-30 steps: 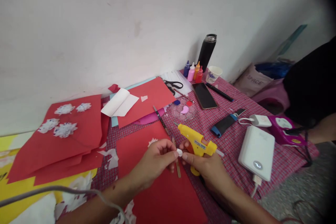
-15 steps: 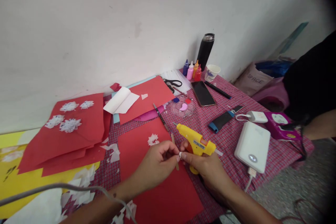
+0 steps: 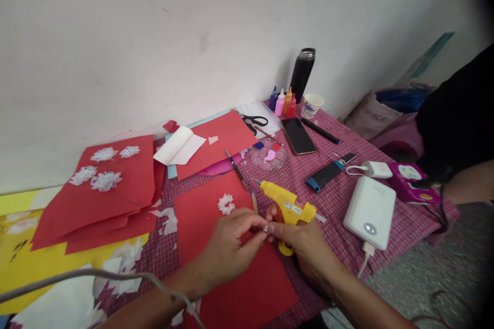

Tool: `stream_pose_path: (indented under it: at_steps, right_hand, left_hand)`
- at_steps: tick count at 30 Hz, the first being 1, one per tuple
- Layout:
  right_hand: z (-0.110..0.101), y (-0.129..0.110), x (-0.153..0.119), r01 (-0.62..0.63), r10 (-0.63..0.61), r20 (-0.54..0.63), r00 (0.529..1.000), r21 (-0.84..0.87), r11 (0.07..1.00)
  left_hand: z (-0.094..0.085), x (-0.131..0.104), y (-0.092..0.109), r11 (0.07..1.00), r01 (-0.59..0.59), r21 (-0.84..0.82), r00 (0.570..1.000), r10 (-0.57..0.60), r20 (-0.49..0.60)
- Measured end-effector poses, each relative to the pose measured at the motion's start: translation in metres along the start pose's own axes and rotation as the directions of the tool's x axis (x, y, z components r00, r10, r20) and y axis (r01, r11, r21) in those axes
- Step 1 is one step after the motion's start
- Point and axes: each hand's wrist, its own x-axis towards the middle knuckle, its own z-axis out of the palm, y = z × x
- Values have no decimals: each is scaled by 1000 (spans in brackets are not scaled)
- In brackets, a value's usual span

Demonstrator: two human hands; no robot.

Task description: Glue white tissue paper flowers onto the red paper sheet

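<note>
My left hand [image 3: 237, 241] is pinched on a small white paper piece [image 3: 265, 228] above a red sheet [image 3: 239, 290]. My right hand [image 3: 303, 241] pinches the same piece from the other side, thumb and finger meeting the left fingertips. Just behind my right hand lies a yellow glue gun [image 3: 283, 200], its nozzle towards the upper left; whether the hand touches it is unclear. On the red sheet, beyond my left hand, sits a ring of white crumpled paper [image 3: 226, 204]. A thin stick [image 3: 254, 202] shows partly behind my fingers.
Red sheets with white paper flowers [image 3: 106, 181] lie left. Behind are scissors [image 3: 252, 120], a paint palette [image 3: 269, 154], paint bottles, a phone [image 3: 298, 136] and a black flask [image 3: 303, 74]. A power bank [image 3: 369, 212] stands right, near another person's arm [image 3: 471, 183]. A cable crosses the lower left.
Both hands still meet at the white piece, with small shifts of the fingers. The left hand sits slightly lower, and the view has shifted a little.
</note>
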Motion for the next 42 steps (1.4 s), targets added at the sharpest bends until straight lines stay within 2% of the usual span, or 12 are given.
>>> stream_pose_path:
  at_steps: [9,19,22,27,31,37,42]
  right_hand:
    - [0,-1,-1,-66,66,-1,998,-45,997]
    - [0,2,-1,-55,55,50,997,-5,998]
    - [-5,4,0,-49,53,76,996,-53,997]
    - [-16,0,9,-101,149,155,977,-282,954]
    - [-18,-6,23,-124,239,221,946,-434,892]
    - [-13,-6,42,-122,269,221,937,-515,849]
    - [-7,-7,47,-109,258,217,942,-526,843]
  left_hand:
    - [-1,-1,-4,1000,19,-2,999,-19,38]
    - [-3,-3,-2,999,23,-38,999,-21,39]
    - [-15,-6,-5,999,33,12,999,-33,33]
    - [-62,-2,-27,972,171,160,985,-165,-52]
    - [-88,15,-47,947,192,256,979,-202,16]
    - [-88,38,-64,967,76,242,980,-117,159]
    - [-88,43,-70,967,26,255,964,-91,248]
